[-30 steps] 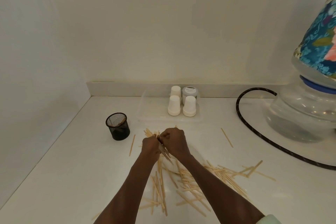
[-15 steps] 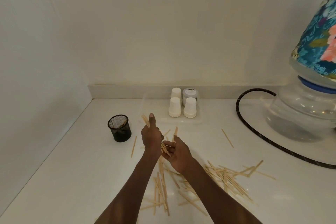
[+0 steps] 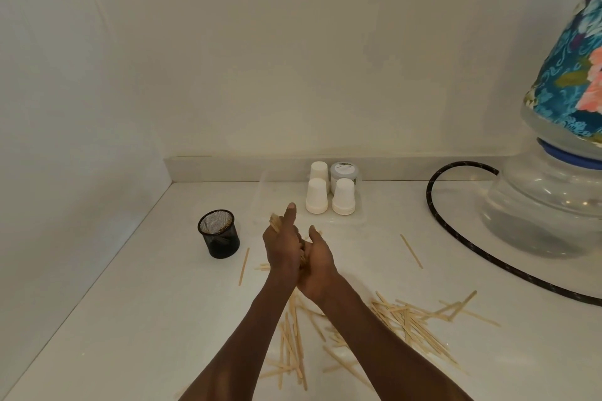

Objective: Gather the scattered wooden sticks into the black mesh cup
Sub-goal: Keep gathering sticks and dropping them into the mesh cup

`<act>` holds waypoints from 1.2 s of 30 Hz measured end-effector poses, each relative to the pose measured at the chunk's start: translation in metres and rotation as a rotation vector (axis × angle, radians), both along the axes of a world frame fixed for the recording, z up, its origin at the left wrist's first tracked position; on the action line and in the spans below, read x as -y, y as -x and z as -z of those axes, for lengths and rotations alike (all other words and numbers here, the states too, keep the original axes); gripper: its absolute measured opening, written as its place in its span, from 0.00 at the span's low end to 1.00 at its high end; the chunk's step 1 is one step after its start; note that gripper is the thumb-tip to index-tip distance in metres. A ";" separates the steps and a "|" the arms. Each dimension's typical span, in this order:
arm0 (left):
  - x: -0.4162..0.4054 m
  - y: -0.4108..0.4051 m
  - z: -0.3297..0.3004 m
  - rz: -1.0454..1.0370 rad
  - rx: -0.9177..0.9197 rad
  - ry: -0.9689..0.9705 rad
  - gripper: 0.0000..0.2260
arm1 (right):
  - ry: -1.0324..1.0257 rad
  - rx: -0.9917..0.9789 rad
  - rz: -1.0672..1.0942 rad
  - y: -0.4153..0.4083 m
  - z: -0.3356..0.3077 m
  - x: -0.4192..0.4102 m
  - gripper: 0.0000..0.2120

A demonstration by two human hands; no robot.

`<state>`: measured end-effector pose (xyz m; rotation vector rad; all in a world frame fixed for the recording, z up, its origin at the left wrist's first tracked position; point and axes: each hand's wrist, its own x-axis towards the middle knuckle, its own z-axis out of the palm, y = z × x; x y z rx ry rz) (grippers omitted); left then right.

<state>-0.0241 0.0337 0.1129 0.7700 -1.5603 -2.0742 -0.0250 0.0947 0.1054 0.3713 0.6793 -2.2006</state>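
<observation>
The black mesh cup (image 3: 219, 233) stands upright on the white counter at the left, with a few sticks inside. My left hand (image 3: 280, 244) holds a bundle of wooden sticks (image 3: 275, 223), thumb up, and stick tips poke out beyond the fingers. My right hand (image 3: 317, 259) presses against the same bundle from the right, palm toward the left hand. Both hands hover just right of the cup. Many loose sticks (image 3: 408, 319) lie scattered on the counter below and to the right of my forearms. One single stick (image 3: 244, 266) lies beside the cup.
Three upturned white paper cups (image 3: 329, 197) and a small grey jar (image 3: 342, 172) stand in a clear tray at the back. A black hose (image 3: 456, 254) curves to a large clear water bottle (image 3: 550, 205) with a floral cover on the right. Walls close the left and back.
My hands have closed together around the bundle and lifted slightly away from the counter; half a second ago the right palm was open below the left hand.
</observation>
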 end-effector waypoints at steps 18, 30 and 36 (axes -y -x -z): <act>0.007 -0.005 -0.009 -0.014 -0.012 0.145 0.19 | 0.065 -0.121 -0.056 -0.007 -0.002 0.005 0.32; 0.007 -0.009 -0.006 0.021 0.021 0.195 0.15 | -0.008 -0.161 -0.032 -0.004 0.000 0.009 0.33; 0.012 -0.011 0.002 0.024 -0.001 0.208 0.14 | -0.545 -0.540 0.091 -0.003 -0.021 0.012 0.23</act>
